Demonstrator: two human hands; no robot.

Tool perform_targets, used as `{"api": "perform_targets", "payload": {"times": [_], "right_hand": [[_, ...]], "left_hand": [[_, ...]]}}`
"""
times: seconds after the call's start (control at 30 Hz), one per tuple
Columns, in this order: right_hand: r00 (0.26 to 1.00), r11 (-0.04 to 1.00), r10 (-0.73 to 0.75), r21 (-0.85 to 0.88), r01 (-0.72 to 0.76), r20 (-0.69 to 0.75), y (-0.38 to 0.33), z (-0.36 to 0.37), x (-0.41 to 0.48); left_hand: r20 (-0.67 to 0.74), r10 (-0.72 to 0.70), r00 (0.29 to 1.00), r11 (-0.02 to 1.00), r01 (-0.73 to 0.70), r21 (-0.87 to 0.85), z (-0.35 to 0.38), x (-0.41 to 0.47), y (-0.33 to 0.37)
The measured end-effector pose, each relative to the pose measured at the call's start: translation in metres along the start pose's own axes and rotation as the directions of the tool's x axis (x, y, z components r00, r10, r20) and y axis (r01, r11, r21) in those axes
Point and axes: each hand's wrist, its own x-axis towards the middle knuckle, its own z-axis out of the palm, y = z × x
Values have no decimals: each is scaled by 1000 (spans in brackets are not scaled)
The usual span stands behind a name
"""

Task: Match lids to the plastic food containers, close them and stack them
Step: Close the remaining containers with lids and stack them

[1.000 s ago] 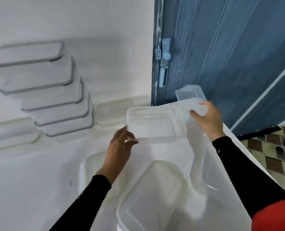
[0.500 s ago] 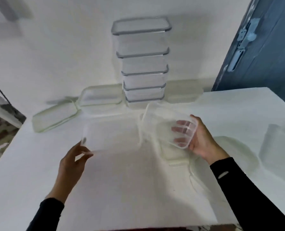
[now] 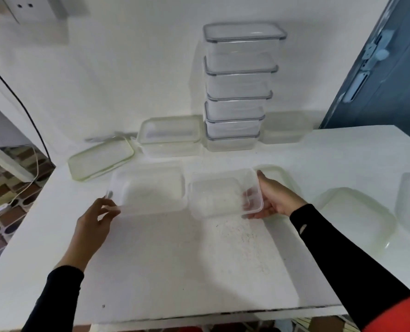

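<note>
The left hand (image 3: 92, 224) pinches, thumb to fingertips, the near-left corner of a clear rectangular plastic container (image 3: 151, 188); the right hand (image 3: 274, 200) grips, fingers curled, a smaller clear plastic tub (image 3: 218, 197) just beside it. Bare white table (image 3: 175, 264) runs from both to its near edge, and five grey-rimmed lidded containers (image 3: 237, 92) stand in one stack against the wall (image 3: 127, 68).

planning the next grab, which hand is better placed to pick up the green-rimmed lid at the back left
Left. The left hand is on the same side as the green-rimmed lid and only pinches a corner of the larger container; the right hand grips the smaller container, farther off.
</note>
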Motion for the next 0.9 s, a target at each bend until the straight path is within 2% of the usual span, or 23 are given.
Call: {"api": "perform_targets", "payload": {"times": [0.07, 0.13, 0.23, 0.27, 0.33, 0.4, 0.47, 0.53, 0.63, 0.8, 0.9], "right_hand": [[989, 994, -76, -86, 66, -123, -4, -2, -3], [935, 958, -214, -247, 145, -284, 0, -8, -7], [726, 817, -495, -540, 203, -477, 18, -23, -6], [698, 782, -527, -598, 175, -484, 24, -26, -5], [784, 726, -429, -688, 3, -449, 36, -28, 1], [855, 673, -306, -731, -117, -419, 47, -27, 8], [865, 667, -305, -738, -104, -398, 51, -27, 12], [865, 643, -333, -761, -83, -375, 52, -28, 12], [886, 631, -299, -770, -96, -355, 53, -23, 6], [857, 774, -337, -633, 17, -389, 46, -31, 2], [850, 894, -321, -429, 127, -417, 31, -61, -5]], "left_hand": [[-15, 24, 1000, 1000, -24, -20, -4, -2, 3], [-28, 163, 986, 986, -161, 51, -5, -7, 2], [-124, 273, 954, 954, -252, 162, 3, -22, 17], [-151, 313, 938, 944, -289, 161, 9, -28, 28], [-139, 432, 891, 901, -419, 117, 29, -39, 55], [-61, 541, 839, 841, -538, 58, 55, -47, 81], [25, 610, 792, 792, -610, 29, 80, -53, 102], [87, 650, 755, 751, -656, 79, 99, -53, 113], [129, 658, 742, 722, -671, 172, 116, -43, 118], [134, 616, 777, 763, -630, 146, 120, -42, 124], [153, 590, 792, 791, -606, 82, 122, -44, 123]]}}
